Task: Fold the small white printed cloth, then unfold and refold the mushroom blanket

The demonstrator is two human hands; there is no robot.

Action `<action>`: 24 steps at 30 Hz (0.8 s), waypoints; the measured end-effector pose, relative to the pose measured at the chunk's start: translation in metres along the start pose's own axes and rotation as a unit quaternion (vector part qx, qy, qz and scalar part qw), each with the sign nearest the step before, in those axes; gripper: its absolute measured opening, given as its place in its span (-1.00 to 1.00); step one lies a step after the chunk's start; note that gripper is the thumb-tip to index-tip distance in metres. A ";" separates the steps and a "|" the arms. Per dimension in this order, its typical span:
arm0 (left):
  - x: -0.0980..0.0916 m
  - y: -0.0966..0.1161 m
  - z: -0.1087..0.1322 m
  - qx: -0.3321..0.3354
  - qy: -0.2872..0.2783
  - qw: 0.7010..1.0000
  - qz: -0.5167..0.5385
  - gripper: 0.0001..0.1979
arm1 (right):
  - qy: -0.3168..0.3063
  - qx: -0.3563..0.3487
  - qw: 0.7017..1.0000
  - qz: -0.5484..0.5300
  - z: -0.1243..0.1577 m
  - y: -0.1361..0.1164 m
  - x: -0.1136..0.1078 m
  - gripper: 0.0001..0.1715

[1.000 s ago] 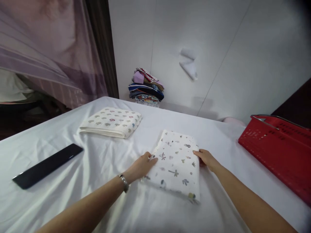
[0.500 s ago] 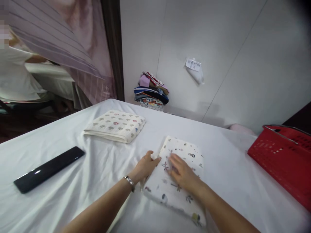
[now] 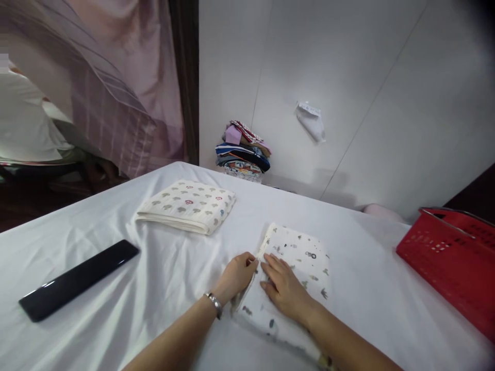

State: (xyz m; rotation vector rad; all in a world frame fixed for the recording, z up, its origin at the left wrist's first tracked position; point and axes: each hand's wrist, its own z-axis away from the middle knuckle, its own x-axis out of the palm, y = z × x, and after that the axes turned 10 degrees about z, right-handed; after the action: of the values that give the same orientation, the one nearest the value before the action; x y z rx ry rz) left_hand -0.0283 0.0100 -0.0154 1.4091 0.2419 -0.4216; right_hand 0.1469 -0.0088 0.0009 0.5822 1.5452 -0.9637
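A folded white cloth with small printed figures (image 3: 301, 257) lies on the white sheet in front of me. My right hand (image 3: 284, 288) rests flat on top of it, fingers stretched toward its left edge. My left hand (image 3: 236, 275), with a watch on the wrist, has its fingers curled at that left edge, thumb on top, pinching the fold. A second folded cloth with a mushroom-like print (image 3: 187, 205) lies farther back to the left, away from both hands.
A long black bar (image 3: 77, 278) lies on the sheet at the left. A red plastic basket (image 3: 452, 257) stands at the right edge. A stack of folded clothes (image 3: 243, 152) sits by the wall. A person in white is behind the curtain at far left.
My right hand left the cloth's right side and now lies flat on top near the left edge. My left hand stayed at that edge. The view shifted slightly.
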 end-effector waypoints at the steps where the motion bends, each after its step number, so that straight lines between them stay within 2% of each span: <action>1: 0.000 0.000 0.000 0.006 0.005 1.000 -0.002 -0.76 | 0.001 0.001 1.000 0.002 0.000 0.000 0.002 -0.42; 6: 0.000 0.007 0.001 0.035 0.032 0.996 -0.069 -0.69 | 0.028 0.000 1.000 -0.008 0.000 -0.001 0.005 -0.41; 10: -0.004 0.008 -0.002 0.019 0.011 0.998 -0.064 -0.70 | 0.047 0.014 0.998 -0.034 0.004 -0.004 0.008 -0.39; 14: -0.003 -0.001 -0.007 0.009 0.008 0.998 -0.060 -0.74 | 0.018 0.046 0.998 -0.031 0.009 -0.012 0.006 -0.37; 19: 0.000 -0.007 -0.010 0.036 0.016 0.997 -0.072 -0.82 | -0.006 -0.018 0.999 -0.034 0.023 -0.034 -0.010 -0.50; 24: -0.001 0.003 -0.008 0.035 0.025 0.995 -0.085 -0.83 | -0.022 -0.016 0.999 -0.045 0.037 -0.049 -0.009 -0.42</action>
State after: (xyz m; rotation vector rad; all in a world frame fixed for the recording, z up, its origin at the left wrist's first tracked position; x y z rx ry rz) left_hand -0.0279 0.0186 -0.0139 1.4739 0.3943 -0.5392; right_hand 0.1296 -0.0645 0.0228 0.4683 1.5553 -1.0122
